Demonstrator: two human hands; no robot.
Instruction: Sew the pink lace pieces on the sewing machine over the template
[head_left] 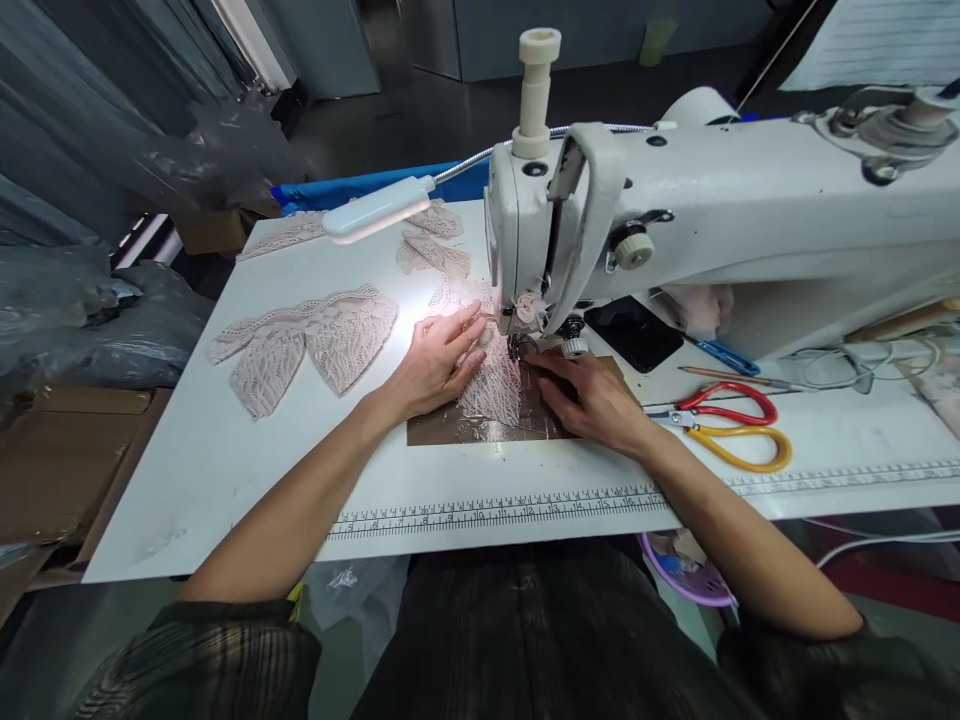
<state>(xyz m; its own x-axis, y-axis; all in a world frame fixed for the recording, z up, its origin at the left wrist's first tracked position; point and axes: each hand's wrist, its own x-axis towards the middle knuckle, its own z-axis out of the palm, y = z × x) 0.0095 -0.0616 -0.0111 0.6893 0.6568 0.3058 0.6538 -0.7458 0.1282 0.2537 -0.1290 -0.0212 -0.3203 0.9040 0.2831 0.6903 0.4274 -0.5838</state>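
Note:
A pale pink lace piece (pixel 491 385) lies under the needle area of a white sewing machine (pixel 517 230), on a brown sheet (pixel 450 428) laid over the table. My left hand (pixel 444 362) rests flat on the lace's left side, fingers stretched toward the machine head. Just right of the presser foot (pixel 519 347), my right hand (pixel 589 395) is bent, its fingertips at the lace edge. Whether those fingertips pinch anything is hidden by the hand and the foot. Another lace piece with several panels (pixel 307 345) lies spread out to the left.
A lit lamp (pixel 379 208) shines from the left. More lace pieces (pixel 433 253) lie behind. Right of my hand are red-and-yellow-handled scissors (pixel 731 425), a pencil (pixel 735 377), blue-handled snips (pixel 724 355) and a black phone (pixel 636 332). A ruler strip (pixel 495 515) lines the front edge.

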